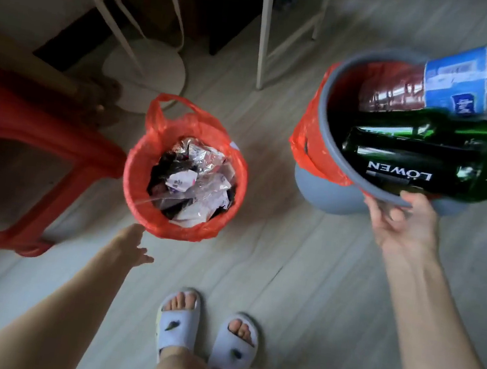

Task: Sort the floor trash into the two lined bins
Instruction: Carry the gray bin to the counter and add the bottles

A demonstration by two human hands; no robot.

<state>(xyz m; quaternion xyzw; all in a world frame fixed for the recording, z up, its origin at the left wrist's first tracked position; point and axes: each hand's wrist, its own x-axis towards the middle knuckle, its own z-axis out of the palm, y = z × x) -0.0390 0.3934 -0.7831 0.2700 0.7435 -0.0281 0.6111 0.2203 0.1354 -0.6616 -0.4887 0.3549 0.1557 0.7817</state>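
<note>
Wrappers and crumpled plastic (193, 180) fill the small red-lined bin (138, 198) on the left, soft trash kept apart from bottles. The left hand (135, 247) reaches toward its near rim, fingers extended, holding nothing. To the right, the grey bin (332, 115) holds two green glass bottles (408, 172) and a clear plastic bottle (457, 79), tipped toward the person. The right hand (401, 223) grips its rim, fingers curled, apparently steadying it.
</note>
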